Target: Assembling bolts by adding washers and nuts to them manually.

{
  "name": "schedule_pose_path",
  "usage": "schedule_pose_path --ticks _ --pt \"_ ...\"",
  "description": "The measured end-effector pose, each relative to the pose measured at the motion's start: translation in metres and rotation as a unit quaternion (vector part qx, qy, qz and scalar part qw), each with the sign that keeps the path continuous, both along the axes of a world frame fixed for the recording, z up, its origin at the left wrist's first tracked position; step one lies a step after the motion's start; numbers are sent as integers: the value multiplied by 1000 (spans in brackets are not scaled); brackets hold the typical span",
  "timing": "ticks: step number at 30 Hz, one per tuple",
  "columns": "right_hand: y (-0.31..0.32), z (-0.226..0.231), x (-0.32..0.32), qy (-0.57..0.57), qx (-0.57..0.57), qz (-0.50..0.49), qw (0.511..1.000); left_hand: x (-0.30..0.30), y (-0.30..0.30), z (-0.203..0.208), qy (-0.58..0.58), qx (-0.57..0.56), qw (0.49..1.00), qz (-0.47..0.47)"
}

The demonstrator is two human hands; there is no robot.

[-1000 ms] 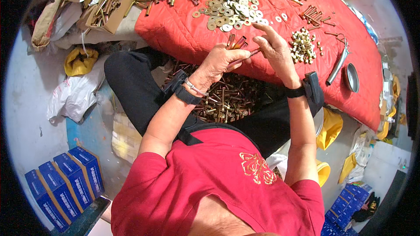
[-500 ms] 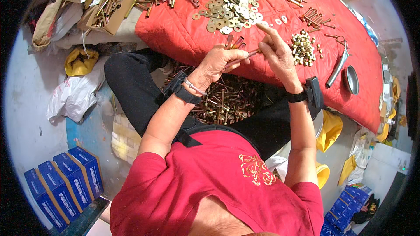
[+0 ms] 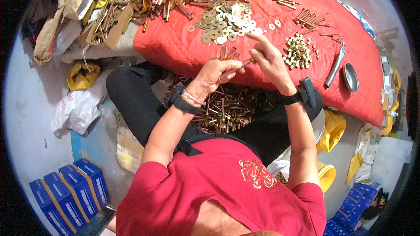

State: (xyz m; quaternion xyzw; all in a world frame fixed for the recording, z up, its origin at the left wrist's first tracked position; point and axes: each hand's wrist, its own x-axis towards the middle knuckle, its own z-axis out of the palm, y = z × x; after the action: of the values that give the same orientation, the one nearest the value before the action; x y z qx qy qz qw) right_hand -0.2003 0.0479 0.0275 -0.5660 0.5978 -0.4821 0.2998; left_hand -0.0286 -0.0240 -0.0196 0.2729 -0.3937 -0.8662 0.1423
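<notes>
Nearest to us, between the black-clothed legs (image 3: pixel 135 100), we see a heap of brassy bolts (image 3: pixel 224 110). Just beyond, the left hand (image 3: pixel 210 76) is closed around several thin metal tubes (image 3: pixel 229 53); they look shiny, pinkish-copper, and fan upward. One slim piece (image 3: pixel 238 67) of similar reddish colour reaches to the right hand (image 3: pixel 270 64), whose fingertips pinch its end. Farther, on the red cloth (image 3: pixel 173 48), lie flat washers (image 3: pixel 223 21) and small golden nuts (image 3: pixel 297 52).

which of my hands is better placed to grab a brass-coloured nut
Probably your right hand: it's beside the brass-coloured nuts, though it touches a thin rod. Your left hand, farther off, grips several metal tubes.
</notes>
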Motion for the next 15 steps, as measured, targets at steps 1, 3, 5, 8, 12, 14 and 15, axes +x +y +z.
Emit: schedule_pose_path --ticks 1,3,5,8,12,14,15 --pt "0 1 -3 -35 75 -6 997 -3 3 1 -3 -11 1000 -5" --pt "-3 -15 -6 41 37 -51 997 1 2 11 -9 8 1000 -8" --pt "-7 -20 -5 95 -116 -26 988 4 -1 4 -24 34 999 31" --pt "-3 -1 1 80 -25 60 995 7 -3 -2 13 37 999 -17" --pt "-5 -4 -4 -61 82 -6 995 2 -7 1 28 51 998 -9" --pt "-9 -7 0 68 -143 -2 987 0 -10 0 31 73 996 27" --pt "-9 -8 -2 68 -143 -4 987 -1 -10 2 30 73 997 24"
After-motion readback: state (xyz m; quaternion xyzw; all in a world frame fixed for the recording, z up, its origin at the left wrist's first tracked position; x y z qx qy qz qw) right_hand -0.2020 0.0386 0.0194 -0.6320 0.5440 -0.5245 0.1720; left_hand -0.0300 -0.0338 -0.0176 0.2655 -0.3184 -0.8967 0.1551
